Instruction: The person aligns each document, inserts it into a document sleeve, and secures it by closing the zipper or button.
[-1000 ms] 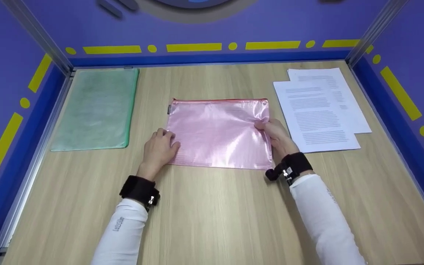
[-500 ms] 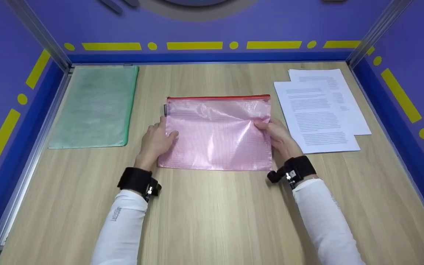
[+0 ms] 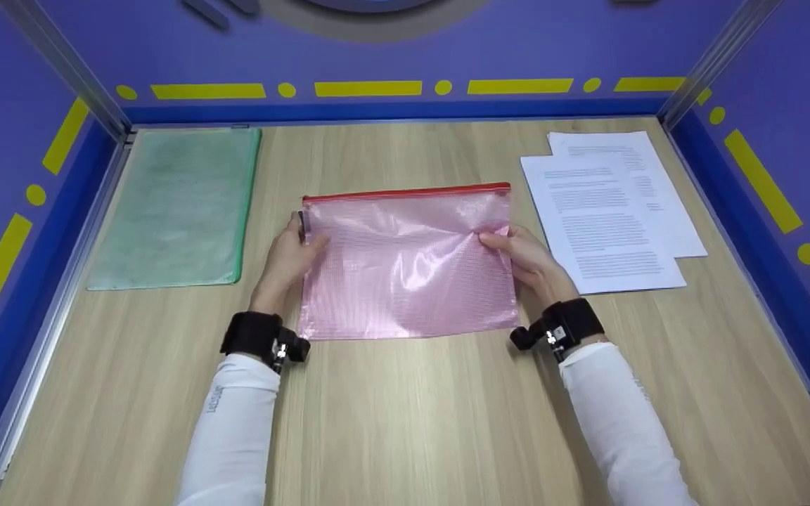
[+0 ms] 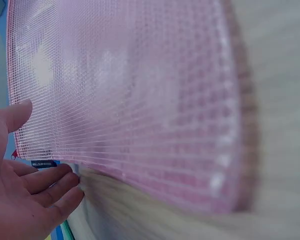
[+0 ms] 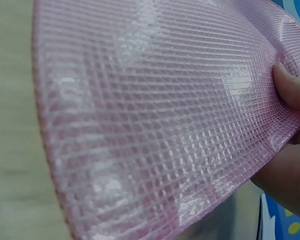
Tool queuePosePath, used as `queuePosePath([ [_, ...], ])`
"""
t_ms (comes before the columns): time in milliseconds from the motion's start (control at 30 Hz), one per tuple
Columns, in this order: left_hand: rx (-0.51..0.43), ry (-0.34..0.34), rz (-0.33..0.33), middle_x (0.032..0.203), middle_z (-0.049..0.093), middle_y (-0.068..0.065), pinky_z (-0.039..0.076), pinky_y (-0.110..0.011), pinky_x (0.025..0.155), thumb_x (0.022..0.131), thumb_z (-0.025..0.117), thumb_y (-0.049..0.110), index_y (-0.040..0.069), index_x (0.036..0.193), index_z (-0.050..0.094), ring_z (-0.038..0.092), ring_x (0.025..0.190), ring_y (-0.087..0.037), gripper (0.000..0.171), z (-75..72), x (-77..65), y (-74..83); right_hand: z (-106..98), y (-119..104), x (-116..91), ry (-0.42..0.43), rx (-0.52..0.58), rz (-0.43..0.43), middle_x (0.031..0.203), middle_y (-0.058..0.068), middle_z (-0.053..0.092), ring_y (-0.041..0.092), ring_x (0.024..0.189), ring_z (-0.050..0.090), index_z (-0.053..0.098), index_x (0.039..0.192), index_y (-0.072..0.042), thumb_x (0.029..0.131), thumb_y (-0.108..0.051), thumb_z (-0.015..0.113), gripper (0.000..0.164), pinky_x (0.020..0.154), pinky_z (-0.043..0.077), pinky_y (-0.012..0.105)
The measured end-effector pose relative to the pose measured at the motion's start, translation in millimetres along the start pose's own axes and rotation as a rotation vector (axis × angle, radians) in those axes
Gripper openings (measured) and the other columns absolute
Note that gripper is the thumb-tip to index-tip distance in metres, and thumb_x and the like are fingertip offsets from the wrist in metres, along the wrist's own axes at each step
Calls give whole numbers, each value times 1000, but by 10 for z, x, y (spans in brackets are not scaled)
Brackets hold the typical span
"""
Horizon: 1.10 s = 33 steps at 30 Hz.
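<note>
A pink translucent mesh zipper pouch (image 3: 405,281) is held up at a slant over the middle of the table, its red zipper (image 3: 405,192) along the far edge. My right hand (image 3: 533,261) pinches its right edge, thumb in front and fingers behind, and creases radiate from the thumb. At the left edge is my left hand (image 3: 284,254), its thumb over the front face and its fingers extended behind. In the left wrist view, the thumb and fingers (image 4: 55,192) stand apart around that edge, near a small dark label (image 4: 43,163).
A green zipper pouch (image 3: 180,211) lies at the left on the wooden table (image 3: 405,414). Two overlapping stacks of printed paper (image 3: 602,225) lie at the right. Blue-purple panels (image 3: 391,63) with yellow markings enclose the back and sides.
The pink pouch has tilted up, its near edge dropping toward me and its left side shifting left. My left hand has moved forward and slightly left along its edge; the right keeps its pinch.
</note>
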<state>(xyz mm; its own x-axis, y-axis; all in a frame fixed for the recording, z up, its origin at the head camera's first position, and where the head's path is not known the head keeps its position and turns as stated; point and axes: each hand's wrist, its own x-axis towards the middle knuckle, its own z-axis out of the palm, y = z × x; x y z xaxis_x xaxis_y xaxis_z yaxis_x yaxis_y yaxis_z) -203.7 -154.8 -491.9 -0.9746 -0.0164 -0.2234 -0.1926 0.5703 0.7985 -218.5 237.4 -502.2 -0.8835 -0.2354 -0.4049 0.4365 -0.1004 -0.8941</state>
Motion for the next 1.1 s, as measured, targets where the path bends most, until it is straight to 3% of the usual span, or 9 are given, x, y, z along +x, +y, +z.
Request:
queuePosePath([
  [100, -118, 30, -2, 156, 31, -31, 30, -45, 122, 99, 58, 35, -4, 157, 8, 32, 148, -39, 86, -13, 21, 38, 2, -9, 5, 9, -9, -9, 85, -8, 71, 7, 76, 65, 74, 89, -22, 95, -7, 62, 20, 70, 52, 20],
  [267, -248, 123, 2, 135, 56, -24, 48, -39, 101, 98, 62, 31, -1, 146, 40, 56, 120, -31, 62, -28, 3, 87, -3, -4, 26, 24, -3, -14, 83, -7, 72, 7, 73, 66, 71, 90, -21, 95, -8, 62, 16, 69, 54, 20],
  [433, -398, 177, 44, 104, 62, -8, 45, -22, 78, 95, 67, 22, -2, 117, 60, 54, 90, -14, 34, -26, -34, 119, 12, 12, 42, 48, 11, -7, 81, -6, 71, 7, 73, 67, 69, 92, -19, 96, -9, 62, 13, 69, 55, 21],
  [567, -417, 153, 116, 96, 63, -3, 46, -19, 74, 94, 69, 25, 1, 113, 65, 55, 84, -9, 31, -28, -81, 166, 27, 8, 62, 97, -12, -1, 84, -7, 71, 7, 77, 66, 65, 97, -16, 96, -11, 63, 6, 74, 54, 22],
  [733, -448, 90, 207, 115, 72, -17, 55, -19, 81, 96, 66, 22, 1, 125, 64, 70, 93, -8, 36, -18, -137, 255, 30, -4, 78, 174, -84, 3, 89, -9, 69, 7, 86, 64, 62, 102, -16, 95, -16, 65, 7, 84, 51, 23],
  [867, -493, 78, 230, 123, 69, -23, 58, -24, 87, 96, 65, 19, -1, 130, 61, 73, 98, -14, 39, -7, -165, 324, 52, -11, 87, 224, -130, -31, 84, -11, 65, 6, 84, 60, 62, 92, -15, 95, -15, 65, 5, 82, 48, 21],
  [933, -498, 96, 235, 117, 71, -20, 58, -24, 85, 95, 67, 20, -2, 127, 63, 73, 95, -12, 39, -9, -170, 351, 66, -14, 96, 233, -133, -49, 82, -11, 63, 6, 82, 58, 61, 88, -16, 95, -15, 65, 8, 81, 47, 20],
  [1000, -474, 121, 229, 99, 72, -12, 57, -19, 79, 94, 69, 20, -3, 119, 66, 68, 86, -7, 34, -34, -213, 410, 74, -19, 98, 233, -131, -56, 82, -11, 64, 5, 81, 59, 61, 89, -15, 95, -15, 65, 7, 79, 47, 19],
  [1100, -430, 141, 240, 93, 71, -11, 56, -16, 76, 93, 70, 20, -3, 111, 67, 66, 83, -6, 29, -53, -239, 416, 65, -19, 103, 233, -136, -43, 83, -11, 65, 5, 81, 60, 61, 97, -13, 96, -17, 64, 4, 80, 48, 19],
])
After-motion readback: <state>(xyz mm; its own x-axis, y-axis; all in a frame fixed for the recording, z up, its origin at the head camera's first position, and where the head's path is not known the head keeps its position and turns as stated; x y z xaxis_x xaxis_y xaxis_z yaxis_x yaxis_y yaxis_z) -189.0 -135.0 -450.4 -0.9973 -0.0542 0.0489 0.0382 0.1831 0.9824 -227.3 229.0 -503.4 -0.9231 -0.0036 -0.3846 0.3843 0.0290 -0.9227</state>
